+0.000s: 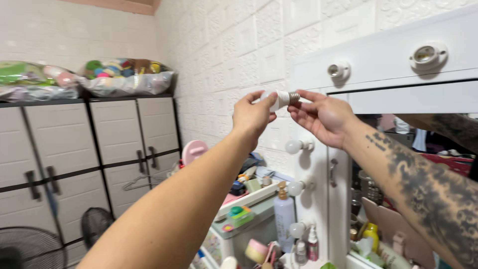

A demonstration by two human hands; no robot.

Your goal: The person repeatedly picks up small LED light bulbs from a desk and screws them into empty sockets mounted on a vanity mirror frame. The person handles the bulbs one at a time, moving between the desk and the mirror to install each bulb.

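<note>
white bulb [280, 99], metal screw base, between hands

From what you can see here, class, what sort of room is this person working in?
Probably a bedroom or dressing corner at home. Both hands hold a light bulb before a vanity mirror frame with bulb sockets, cosmetics bottles stand below, and grey storage cabinets line the wall.

A home dressing room: bulb-framed vanity mirror [398, 164], cosmetics bottles [285, 215], grey wardrobe cabinets [64, 149].
</note>
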